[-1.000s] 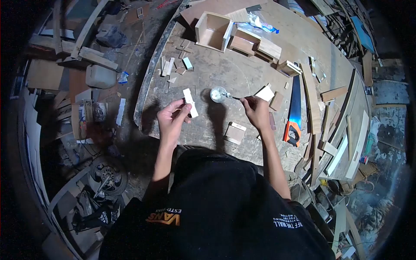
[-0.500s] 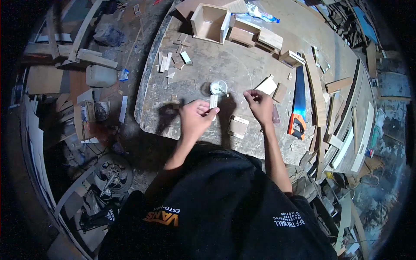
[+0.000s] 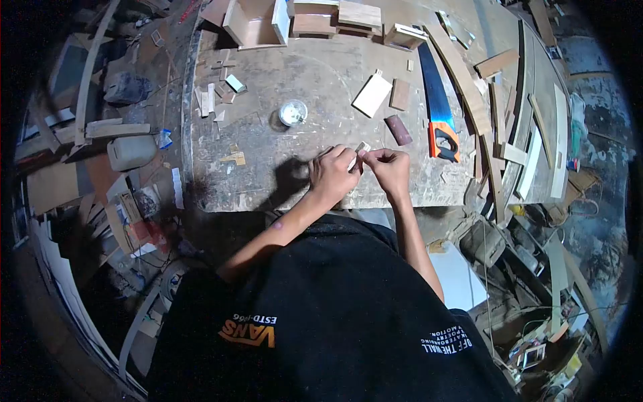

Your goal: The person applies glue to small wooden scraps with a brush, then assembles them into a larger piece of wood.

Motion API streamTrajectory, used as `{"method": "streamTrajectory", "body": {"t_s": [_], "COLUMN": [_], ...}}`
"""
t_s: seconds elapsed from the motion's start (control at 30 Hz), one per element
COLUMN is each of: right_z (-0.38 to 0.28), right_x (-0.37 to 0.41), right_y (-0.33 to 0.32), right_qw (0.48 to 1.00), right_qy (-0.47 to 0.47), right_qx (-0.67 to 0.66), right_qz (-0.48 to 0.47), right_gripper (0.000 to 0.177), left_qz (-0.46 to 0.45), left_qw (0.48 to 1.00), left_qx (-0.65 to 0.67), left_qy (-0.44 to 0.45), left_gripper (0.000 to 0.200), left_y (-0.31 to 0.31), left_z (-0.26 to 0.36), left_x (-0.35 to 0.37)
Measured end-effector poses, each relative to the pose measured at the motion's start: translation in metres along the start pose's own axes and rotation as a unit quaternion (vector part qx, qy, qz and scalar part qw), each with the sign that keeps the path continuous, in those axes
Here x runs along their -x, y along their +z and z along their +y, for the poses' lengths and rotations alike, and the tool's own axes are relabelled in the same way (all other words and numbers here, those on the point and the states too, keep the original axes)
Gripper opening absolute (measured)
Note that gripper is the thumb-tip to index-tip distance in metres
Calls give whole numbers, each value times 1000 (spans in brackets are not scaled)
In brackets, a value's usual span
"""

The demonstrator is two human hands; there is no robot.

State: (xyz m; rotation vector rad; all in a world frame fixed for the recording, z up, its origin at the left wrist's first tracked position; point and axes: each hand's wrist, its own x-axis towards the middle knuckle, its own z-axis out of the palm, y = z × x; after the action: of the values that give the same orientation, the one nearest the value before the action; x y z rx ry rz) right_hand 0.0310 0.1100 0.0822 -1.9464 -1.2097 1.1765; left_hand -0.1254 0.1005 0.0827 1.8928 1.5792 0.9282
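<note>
Near the table's front edge, my left hand is closed around a small pale wooden piece, whose end shows between my two hands. My right hand meets it from the right, with thumb and index finger pinched at the piece; anything else in that pinch is too small to make out. Up and to the left stands a round clear cup with white contents. A flat pale board, a brown block and a dark red roll lie beyond my right hand.
A handsaw with an orange handle lies at the right, beside long wooden strips. An open wooden box and smaller wooden assemblies line the back. Small offcuts are scattered at the left of the table.
The view has shifted. My hands have come together, my left hand has moved away from the cup with the pale piece, and my right hand now touches it.
</note>
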Motion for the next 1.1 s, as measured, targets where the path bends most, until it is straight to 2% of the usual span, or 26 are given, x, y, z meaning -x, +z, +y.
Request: {"method": "streamTrajectory", "body": {"t_s": [0.17,0.2,0.3,0.33,0.37,0.43,0.5,0.6,0.8,0.9,1.1], "right_z": [6,6,31,25,46,55,60,84,90,86,87], "right_x": [11,13,8,10,4,1,-7,-32,-49,-49,-51], "right_y": [14,16,8,0,-4,-8,-3,8,24,26,31], "right_qw": [999,998,990,988,986,969,956,939,931,937,926], "right_qy": [15,31,26,36,28,-5,12,14,-12,-15,-12], "right_qx": [17,10,100,124,150,243,293,343,362,343,370], "right_qz": [50,55,92,85,74,55,14,-33,-53,-64,-73], "right_gripper": [29,29,31,32,33,38,40,42,41,40,39], "left_qz": [-45,-35,-9,-5,-2,-23,-41,-89,-152,-150,-188], "left_qw": [999,999,996,995,993,989,980,966,957,955,947], "left_qx": [-4,25,87,94,100,53,9,22,20,58,54], "left_qy": [13,12,-14,-35,-55,-135,-193,-243,-248,-248,-254], "left_gripper": [25,26,29,29,30,33,35,33,35,35,35], "left_y": [-5,-6,-13,-17,-21,-32,-28,-20,-10,-1,4], "left_z": [-11,-13,-25,-35,-44,-60,-90,-130,-150,-155,-159], "left_x": [11,13,21,23,25,32,45,63,67,68,63]}}
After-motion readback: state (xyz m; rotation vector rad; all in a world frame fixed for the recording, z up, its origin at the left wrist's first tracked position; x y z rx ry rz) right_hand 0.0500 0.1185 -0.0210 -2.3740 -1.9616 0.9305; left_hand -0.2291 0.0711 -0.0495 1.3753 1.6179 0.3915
